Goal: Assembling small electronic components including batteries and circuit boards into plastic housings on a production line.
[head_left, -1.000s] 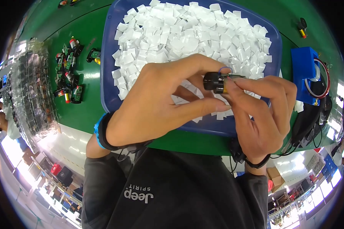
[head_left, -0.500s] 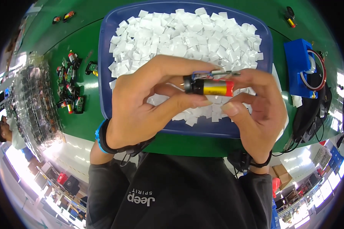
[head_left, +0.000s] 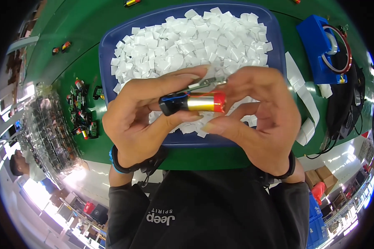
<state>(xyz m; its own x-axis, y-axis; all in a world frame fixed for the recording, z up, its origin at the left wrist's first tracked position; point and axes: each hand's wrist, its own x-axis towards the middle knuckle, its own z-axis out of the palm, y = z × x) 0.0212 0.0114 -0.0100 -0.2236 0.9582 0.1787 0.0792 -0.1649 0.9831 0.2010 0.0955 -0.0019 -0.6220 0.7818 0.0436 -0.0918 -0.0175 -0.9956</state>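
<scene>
My left hand (head_left: 133, 112) grips a battery with an attached circuit board (head_left: 199, 101) between thumb and fingers. The battery is a cylinder with a yellow-gold wrap, a red right end and a black cap at the left. Its small circuit board with blue and red wires stands tilted along the far side. At the red end my right hand (head_left: 266, 116) curves round with thumb and fingers apart. Its fingertips are beside the board's end, and the thumb lies below the battery without visibly pinching it. Under both hands is a blue tub (head_left: 106, 62) of white square pieces (head_left: 187, 43).
On the green table (head_left: 99, 145), several battery-and-board units (head_left: 81, 108) lie left of the tub. A blue tape dispenser (head_left: 316, 50) with rolls stands at the right, beside a white strip (head_left: 297, 83) and a black bag (head_left: 345, 108). Another person (head_left: 25, 164) is at the far left.
Both hands and the battery have shifted left and slightly nearer in view. The battery's board has tilted, its right end raised. The tub and table also shift in view as the head turns.
</scene>
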